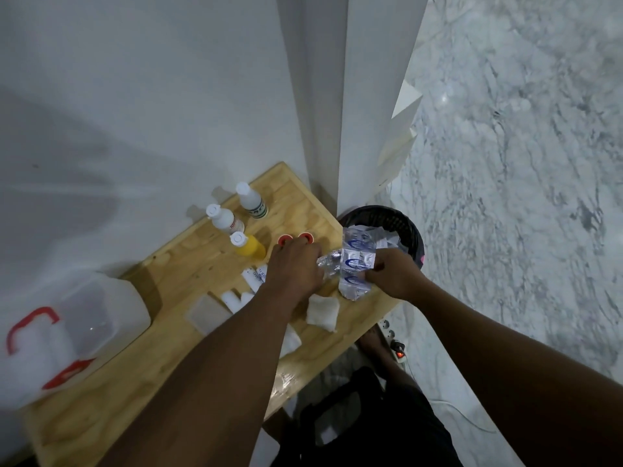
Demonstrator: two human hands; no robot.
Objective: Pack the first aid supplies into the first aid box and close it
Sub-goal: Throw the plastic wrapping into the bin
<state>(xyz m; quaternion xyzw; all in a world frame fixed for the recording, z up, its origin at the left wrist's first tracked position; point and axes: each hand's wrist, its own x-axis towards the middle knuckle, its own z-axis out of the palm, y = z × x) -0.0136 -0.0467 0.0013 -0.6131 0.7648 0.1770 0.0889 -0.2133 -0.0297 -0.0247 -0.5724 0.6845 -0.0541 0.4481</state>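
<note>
Left grip (pixel 294 267) is curled over the twisted end of a crinkled clear plastic wrapper printed with blue ovals (pixel 358 261), and the right grip (pixel 391 276) pinches its opposite edge. The wrapper hangs between them above the right end of the pale plywood worktop (pixel 168 365); its twisted part lies left to right, and its flat sheet runs away from the person toward the bin.

At the worktop's far left, blurred, sits the translucent white first aid box with red handle and clasps (pixel 84 318), against a white wall (pixel 135 96). Rightward come a small frosted plastic case (pixel 205 313), white rolls (pixel 232 299), a white bottle with a red-marked label (pixel 224 219), a yellow bottle with a white cap (pixel 246 247), a white bottle with a green label (pixel 251 202), two red-and-white rolls (pixel 305 237) and a white gauze pad (pixel 322 311). Past the edge stands a black mesh bin (pixel 413 230) on grey-veined marble floor (pixel 505 197).

The blue print and the bottle labels are too blurred to read
</note>
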